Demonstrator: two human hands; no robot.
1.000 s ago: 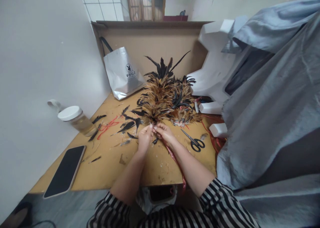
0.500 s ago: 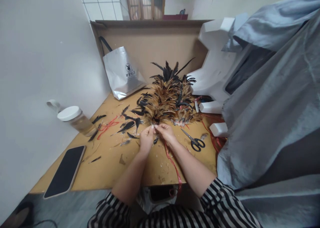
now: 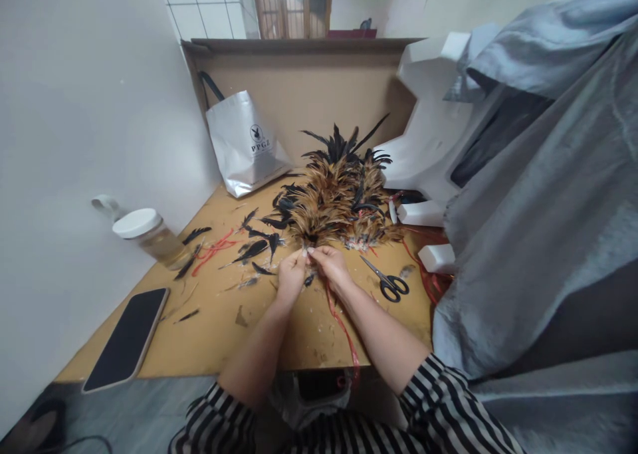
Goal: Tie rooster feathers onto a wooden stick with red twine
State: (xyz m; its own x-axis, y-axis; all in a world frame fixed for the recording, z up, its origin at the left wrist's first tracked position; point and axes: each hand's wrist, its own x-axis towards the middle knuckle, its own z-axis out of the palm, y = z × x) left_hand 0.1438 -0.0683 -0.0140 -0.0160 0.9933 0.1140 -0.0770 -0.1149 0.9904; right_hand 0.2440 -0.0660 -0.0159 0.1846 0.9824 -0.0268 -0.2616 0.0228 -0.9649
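My left hand (image 3: 292, 272) and my right hand (image 3: 329, 266) meet at the near end of a heap of brown and black feathers (image 3: 323, 201). Thumb and fingers of each are pinched together, almost touching, at the quill ends of a feather bunch (image 3: 312, 231). Exactly what lies between the fingertips is too small to make out. From beneath my right hand a red plastic ribbon (image 3: 343, 321) trails down over the table's front edge. Black-handled scissors (image 3: 389, 282) lie to the right of that hand, points toward the feathers.
Loose black feathers (image 3: 255, 249) and red ribbon scraps (image 3: 212, 251) are scattered at left. A lidded jar (image 3: 159, 241) and a phone (image 3: 127, 338) rest along the left side. Behind stands a silver bag (image 3: 244, 145); a white machine (image 3: 428, 121) and grey cloth (image 3: 538, 241) border the right.
Both hands keep their pinch at the feather bunch, almost unmoved. The view has shifted very slightly.
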